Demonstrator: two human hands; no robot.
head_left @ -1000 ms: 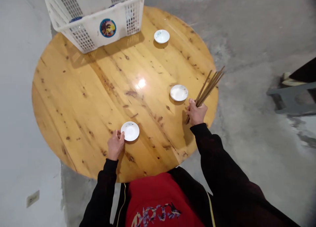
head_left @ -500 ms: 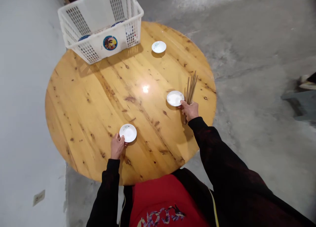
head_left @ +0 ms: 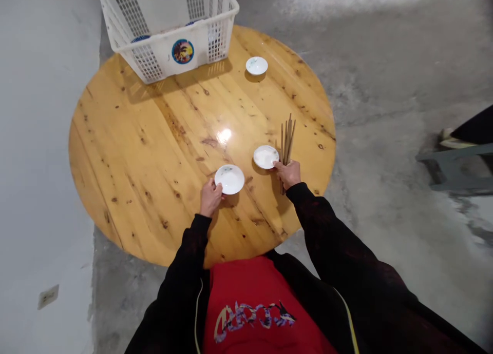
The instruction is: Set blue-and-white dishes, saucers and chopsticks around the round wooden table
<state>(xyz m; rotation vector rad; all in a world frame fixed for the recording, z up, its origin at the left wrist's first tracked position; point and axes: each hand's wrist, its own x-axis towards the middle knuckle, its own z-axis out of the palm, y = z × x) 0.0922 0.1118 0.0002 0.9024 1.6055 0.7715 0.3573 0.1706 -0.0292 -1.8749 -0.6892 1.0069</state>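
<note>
My left hand [head_left: 210, 197] grips the near-left rim of a small white dish [head_left: 230, 179], thumb on top, above the near middle of the table. My right hand [head_left: 288, 174] is closed around a bundle of brown wooden chopsticks [head_left: 287, 138], their tips pointing away from me. Between its thumb and fingers it also pinches the right rim of a second white dish [head_left: 265, 157]. The two dishes are close together but apart. A third white dish, a small bowl [head_left: 256, 65], stands alone near the table's far edge.
The round wooden table [head_left: 127, 164] fills the middle of the view. At its far left stands a white plastic basket [head_left: 154, 56] with blue-rimmed things inside. A wall [head_left: 42, 138] runs along the left. A grey stool [head_left: 458, 166] stands on the floor at the right.
My left hand has carried its dish forward and to the right, nearer the dish in my right hand. My right hand keeps its hold on the chopsticks and dish. The view has shifted slightly.
</note>
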